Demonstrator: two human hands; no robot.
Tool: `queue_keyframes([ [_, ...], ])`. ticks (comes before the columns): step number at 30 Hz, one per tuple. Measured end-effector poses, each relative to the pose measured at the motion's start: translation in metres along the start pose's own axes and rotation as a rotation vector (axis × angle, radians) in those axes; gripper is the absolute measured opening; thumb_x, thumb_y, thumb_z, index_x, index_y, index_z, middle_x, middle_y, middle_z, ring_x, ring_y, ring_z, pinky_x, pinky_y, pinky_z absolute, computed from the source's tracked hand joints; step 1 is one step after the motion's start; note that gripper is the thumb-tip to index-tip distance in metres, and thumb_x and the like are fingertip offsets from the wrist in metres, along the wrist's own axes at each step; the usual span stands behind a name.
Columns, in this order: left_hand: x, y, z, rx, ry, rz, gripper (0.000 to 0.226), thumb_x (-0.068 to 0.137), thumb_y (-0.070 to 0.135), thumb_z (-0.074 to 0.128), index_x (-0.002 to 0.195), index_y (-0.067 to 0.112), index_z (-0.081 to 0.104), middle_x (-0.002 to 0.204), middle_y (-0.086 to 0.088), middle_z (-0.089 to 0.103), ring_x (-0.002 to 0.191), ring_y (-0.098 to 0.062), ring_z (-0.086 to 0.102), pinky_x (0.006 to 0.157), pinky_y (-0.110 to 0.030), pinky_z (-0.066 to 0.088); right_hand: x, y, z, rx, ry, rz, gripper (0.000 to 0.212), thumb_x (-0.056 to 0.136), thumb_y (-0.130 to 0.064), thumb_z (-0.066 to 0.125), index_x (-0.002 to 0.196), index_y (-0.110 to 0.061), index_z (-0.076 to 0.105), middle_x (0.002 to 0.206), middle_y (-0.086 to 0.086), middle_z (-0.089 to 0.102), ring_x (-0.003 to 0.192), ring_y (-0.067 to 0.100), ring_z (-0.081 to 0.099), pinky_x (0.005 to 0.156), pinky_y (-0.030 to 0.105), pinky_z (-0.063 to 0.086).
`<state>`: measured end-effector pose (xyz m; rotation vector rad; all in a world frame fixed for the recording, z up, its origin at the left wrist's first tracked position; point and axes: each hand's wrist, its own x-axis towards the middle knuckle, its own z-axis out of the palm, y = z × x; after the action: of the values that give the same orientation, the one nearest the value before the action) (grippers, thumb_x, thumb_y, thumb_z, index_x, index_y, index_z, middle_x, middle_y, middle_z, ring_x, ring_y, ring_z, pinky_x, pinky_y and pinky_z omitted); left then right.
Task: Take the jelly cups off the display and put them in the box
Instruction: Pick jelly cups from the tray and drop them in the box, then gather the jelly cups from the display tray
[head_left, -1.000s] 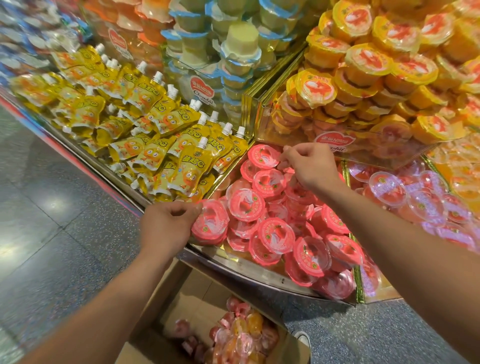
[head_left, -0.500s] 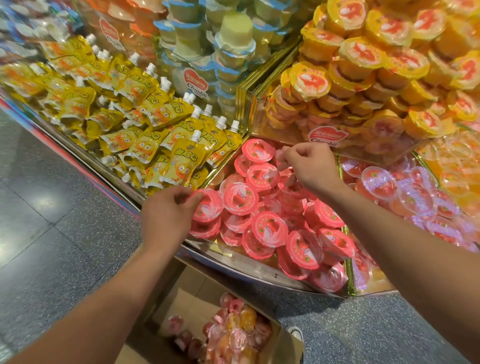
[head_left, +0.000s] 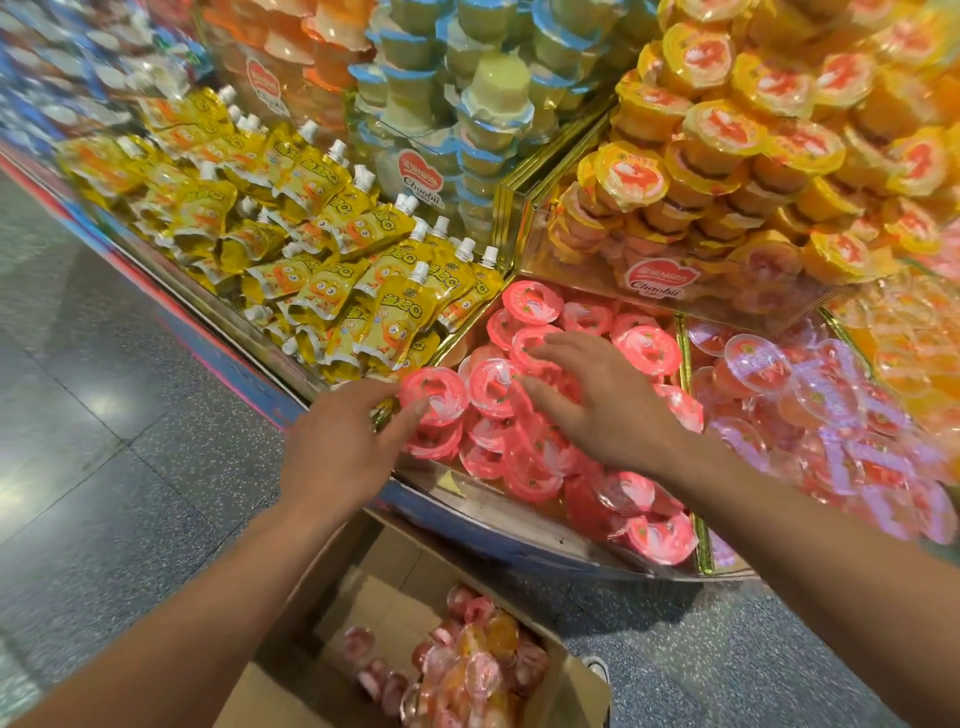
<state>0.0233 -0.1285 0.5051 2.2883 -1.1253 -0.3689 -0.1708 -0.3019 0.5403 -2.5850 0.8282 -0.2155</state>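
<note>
Jelly cups (head_left: 647, 349) lids-up, left grip (head_left: 337, 447) loose against 1, right grip (head_left: 608, 410) splayed, empty

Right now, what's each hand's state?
Left hand: touches a pink jelly cup; grip cannot be told.
Right hand: open, fingers spread over the pink cups.

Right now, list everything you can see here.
pink jelly cups: many, pink lids, front bin under both hands
clear-lidded cups: many, clear over red, bin to the right
spout pouches: many, yellow, white caps, bin to the left
yellow-lidded cups: heap, yellow-orange, upper right
blue-rimmed cups: stack, pale, blue rims, top centre
box: one, brown cardboard, floor below, partly filled with cups
left hand: one, touching the pink jelly cups, bin's left corner
right hand: one, fingers spread over the pink jelly cups
</note>
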Motion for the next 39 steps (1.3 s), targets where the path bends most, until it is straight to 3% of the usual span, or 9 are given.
queue_keyframes([
  [3, -0.012, -0.011, -0.009, 0.15, -0.053, 0.167, 0.071, 0.089, 0.076, 0.031, 0.128, 0.029, 0.068, 0.139, -0.004, 0.06, 0.13, -0.03, 0.052, 0.106, -0.052, 0.042, -0.028, -0.018, 0.01, -0.006, -0.106, -0.023, 0.067, 0.097, -0.061, 0.042, 0.148, -0.019, 0.049, 0.161, 0.003, 0.034, 0.153, 0.021, 0.019, 0.124, 0.037, 0.015],
  [7, -0.029, -0.022, -0.027, 0.26, -0.126, 0.24, 0.082, 0.087, 0.083, 0.011, 0.146, 0.038, 0.047, 0.16, -0.004, 0.034, 0.15, -0.032, 0.023, 0.118, -0.061, 0.017, -0.055, -0.051, 0.015, -0.113, -0.161, -0.066, 0.078, 0.093, -0.071, 0.022, 0.159, -0.028, 0.026, 0.168, -0.006, 0.004, 0.155, 0.015, -0.012, 0.126, 0.046, 0.005],
  [13, -0.045, -0.031, -0.061, 0.358, -0.157, 0.333, 0.084, 0.085, 0.081, 0.005, 0.157, 0.041, 0.018, 0.168, 0.001, 0.003, 0.155, -0.027, -0.006, 0.12, -0.059, -0.003, -0.08, -0.095, 0.023, -0.241, -0.261, 0.018, 0.086, 0.091, -0.077, 0.011, 0.161, -0.029, -0.002, 0.167, -0.005, -0.019, 0.151, 0.015, -0.026, 0.125, 0.048, -0.004],
  [16, -0.052, -0.04, -0.071, 0.383, -0.191, 0.375, 0.086, 0.083, 0.083, 0.001, 0.158, 0.041, 0.009, 0.168, 0.002, -0.003, 0.154, -0.026, -0.01, 0.121, -0.058, -0.005, -0.091, -0.113, 0.032, -0.238, -0.259, 0.072, 0.082, 0.093, -0.074, 0.015, 0.16, -0.031, -0.005, 0.167, -0.007, -0.017, 0.151, 0.013, -0.023, 0.126, 0.046, -0.003],
  [20, -0.065, -0.059, -0.078, 0.397, -0.28, 0.439, 0.091, 0.08, 0.084, -0.003, 0.158, 0.038, 0.006, 0.168, 0.002, -0.002, 0.154, -0.022, -0.01, 0.123, -0.056, -0.002, -0.107, -0.138, 0.05, -0.161, -0.172, 0.105, 0.091, 0.085, -0.08, 0.008, 0.161, -0.028, 0.009, 0.169, -0.002, 0.003, 0.155, 0.017, -0.006, 0.126, 0.042, 0.004],
  [24, -0.082, -0.085, -0.074, 0.408, -0.356, 0.494, 0.099, 0.076, 0.087, -0.009, 0.159, 0.034, 0.003, 0.168, 0.003, 0.0, 0.155, -0.019, -0.006, 0.124, -0.053, 0.003, -0.124, -0.154, 0.084, -0.102, -0.111, 0.097, 0.085, 0.093, -0.076, 0.019, 0.159, -0.022, 0.024, 0.165, 0.0, 0.023, 0.153, 0.018, 0.016, 0.123, 0.043, 0.022],
  [27, -0.094, -0.104, -0.063, 0.386, -0.399, 0.48, 0.104, 0.075, 0.088, -0.01, 0.16, 0.031, 0.008, 0.168, 0.001, 0.007, 0.155, -0.021, 0.002, 0.124, -0.054, 0.007, -0.137, -0.155, 0.116, -0.054, -0.14, 0.087, 0.079, 0.096, -0.069, 0.031, 0.158, -0.02, 0.027, 0.164, -0.001, 0.025, 0.151, 0.016, 0.019, 0.123, 0.037, 0.023],
  [33, -0.111, -0.142, 0.001, 0.369, -0.424, 0.431, 0.103, 0.075, 0.086, -0.005, 0.16, 0.03, 0.013, 0.167, -0.001, 0.015, 0.154, -0.023, 0.009, 0.124, -0.049, 0.009, -0.149, -0.119, 0.186, -0.039, -0.249, 0.082, 0.085, 0.09, -0.077, 0.023, 0.158, -0.028, 0.024, 0.162, -0.005, 0.029, 0.149, 0.013, 0.025, 0.12, 0.038, 0.03],
  [39, -0.122, -0.194, 0.093, 0.4, -0.414, 0.444, 0.102, 0.078, 0.083, -0.002, 0.158, 0.024, 0.021, 0.164, -0.006, 0.024, 0.153, -0.025, 0.017, 0.124, -0.045, 0.014, -0.158, -0.069, 0.272, -0.096, -0.303, 0.026, 0.072, 0.097, -0.061, 0.045, 0.157, -0.025, 0.028, 0.156, -0.005, 0.04, 0.141, 0.014, 0.037, 0.112, 0.032, 0.036],
])
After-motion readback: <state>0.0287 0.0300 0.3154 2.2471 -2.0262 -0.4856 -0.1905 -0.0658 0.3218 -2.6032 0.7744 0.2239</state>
